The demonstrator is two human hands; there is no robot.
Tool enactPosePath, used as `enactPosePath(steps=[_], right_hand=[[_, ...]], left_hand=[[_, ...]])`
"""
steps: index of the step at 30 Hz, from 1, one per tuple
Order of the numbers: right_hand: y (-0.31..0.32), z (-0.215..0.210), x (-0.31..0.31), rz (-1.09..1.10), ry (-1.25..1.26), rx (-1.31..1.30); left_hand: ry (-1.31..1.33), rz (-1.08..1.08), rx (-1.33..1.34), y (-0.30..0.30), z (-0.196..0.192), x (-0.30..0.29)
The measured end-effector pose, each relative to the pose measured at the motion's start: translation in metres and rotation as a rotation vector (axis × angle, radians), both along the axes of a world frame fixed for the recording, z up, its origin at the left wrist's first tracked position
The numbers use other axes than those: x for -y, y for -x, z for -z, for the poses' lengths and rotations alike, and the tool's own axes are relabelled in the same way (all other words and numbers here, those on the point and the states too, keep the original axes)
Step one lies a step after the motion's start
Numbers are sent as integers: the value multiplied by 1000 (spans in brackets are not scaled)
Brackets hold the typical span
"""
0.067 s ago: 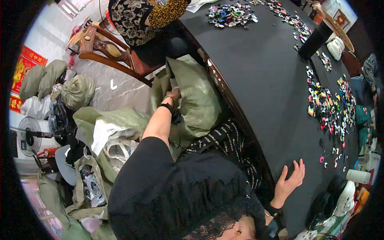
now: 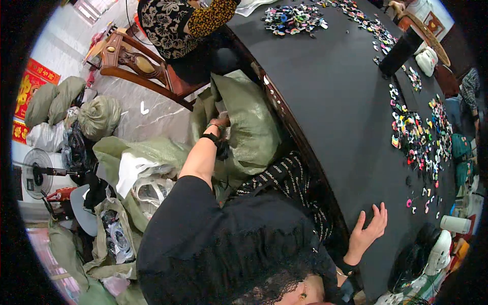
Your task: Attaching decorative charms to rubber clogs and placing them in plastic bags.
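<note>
My left hand reaches down into the mouth of a large green woven sack that stands on the floor beside the table. The sack's folds hide most of the fingers, so what they touch is not visible. On the near part of the black table rests my right hand, its fingers spread and nothing in its grasp. Beyond it lies a long spread of small colourful pieces, too small to name. A separate heap of similar pieces sits at the far end.
A carved wooden chair with a person in a patterned top is beyond the sack. Further green sacks and an electric fan stand at left. A black cylinder rises from the table; a white cup is at right.
My left hand has shifted very slightly back toward me inside the sack's mouth. My right hand stays in place on the table.
</note>
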State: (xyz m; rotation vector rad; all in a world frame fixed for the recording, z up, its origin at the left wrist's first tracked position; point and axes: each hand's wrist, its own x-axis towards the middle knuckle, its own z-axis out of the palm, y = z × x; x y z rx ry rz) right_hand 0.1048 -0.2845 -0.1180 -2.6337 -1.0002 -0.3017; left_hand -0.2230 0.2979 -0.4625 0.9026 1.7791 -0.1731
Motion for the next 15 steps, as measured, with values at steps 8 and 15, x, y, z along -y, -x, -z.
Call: enactPosePath(steps=[8,15], right_hand=[[-1,1,0,2,0,-2],[-2,6,3,-9,-23,18]], left_hand=[[-864,176,-222,4,-97,53],[-1167,131,-45,2,-192,104]])
